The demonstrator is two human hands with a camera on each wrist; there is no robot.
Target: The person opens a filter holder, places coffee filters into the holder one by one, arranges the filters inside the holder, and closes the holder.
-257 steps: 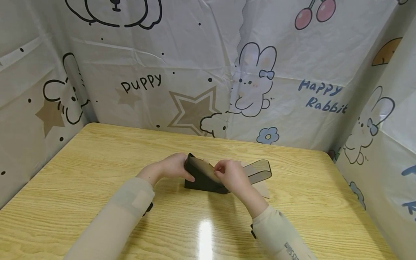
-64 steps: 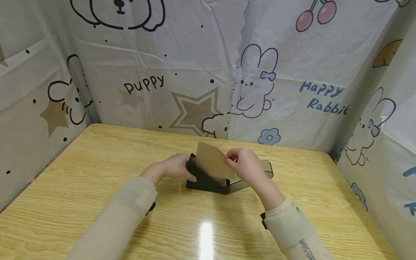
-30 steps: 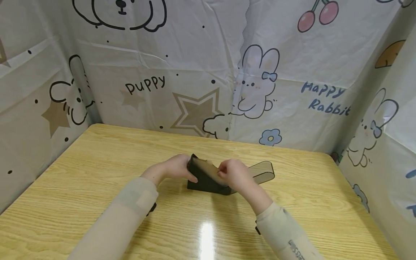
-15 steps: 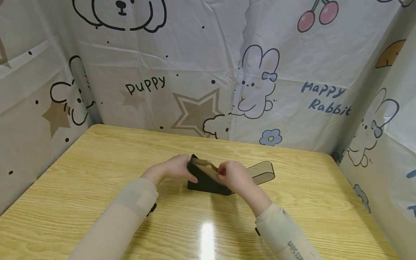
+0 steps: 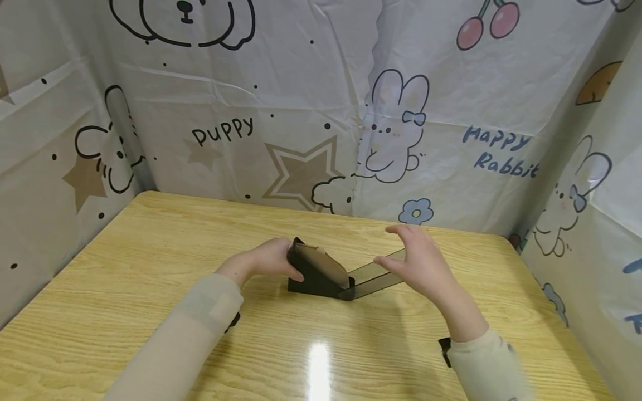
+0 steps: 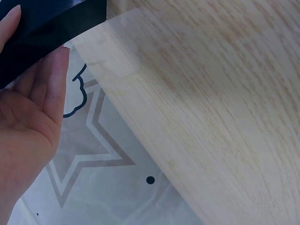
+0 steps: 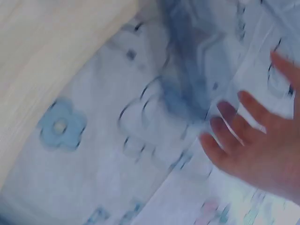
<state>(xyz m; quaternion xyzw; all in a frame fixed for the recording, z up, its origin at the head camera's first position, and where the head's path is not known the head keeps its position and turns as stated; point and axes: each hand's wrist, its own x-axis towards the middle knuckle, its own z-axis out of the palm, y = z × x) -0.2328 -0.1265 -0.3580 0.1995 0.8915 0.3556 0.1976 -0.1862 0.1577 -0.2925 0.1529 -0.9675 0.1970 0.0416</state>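
A small black box point(image 5: 316, 276) stands on the table, its top open, with brown paper sheets point(image 5: 328, 266) inside that look thin and card-like. A see-through smoky lid point(image 5: 376, 285) folds out from the box's right end. My left hand point(image 5: 268, 259) grips the box's left end; in the left wrist view, its thumb and fingers lie on opposite sides of the black box point(image 6: 56, 30). My right hand point(image 5: 423, 262) is over the lid's far end and hides part of it. Its fingers are spread and hold nothing, as the right wrist view also shows of the right hand point(image 7: 262, 145).
The wood-grain table point(image 5: 175, 239) extends around the box. Behind it hangs a white printed cloth point(image 5: 301, 83) with rabbits, stars and lettering, and more of it closes off both sides.
Earlier, my right hand lifted a brown sheet above the box, then lowered it inside. Now it has released the sheet and moved right with fingers spread. My left hand keeps its grip.
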